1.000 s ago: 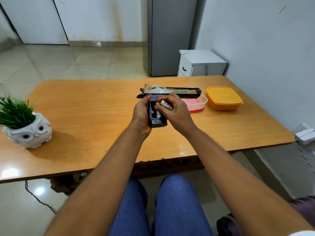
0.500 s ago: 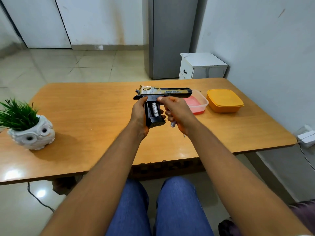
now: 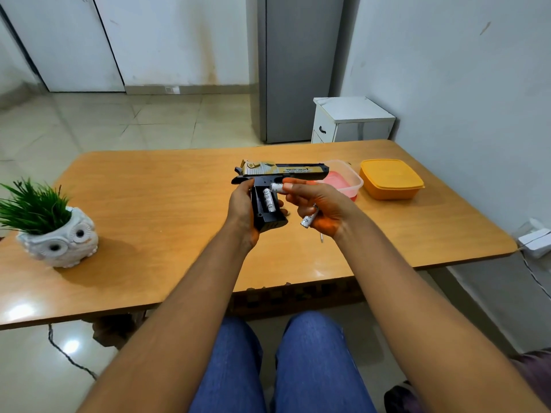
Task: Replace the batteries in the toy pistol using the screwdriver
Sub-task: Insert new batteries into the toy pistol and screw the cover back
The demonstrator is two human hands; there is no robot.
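My left hand (image 3: 243, 208) grips the toy pistol (image 3: 278, 186) by its grip above the middle of the worktop (image 3: 155, 204), barrel pointing right. One battery (image 3: 268, 201) lies in the open grip compartment. My right hand (image 3: 320, 204) pinches a second battery (image 3: 276, 187) at its fingertips just beside the compartment; its lower fingers curl round a third battery (image 3: 309, 219) and a thin metal shaft, perhaps the screwdriver (image 3: 321, 236).

Bare table (image 3: 155, 204) between owl planter (image 3: 59, 236) and tubs (image 3: 390, 180)
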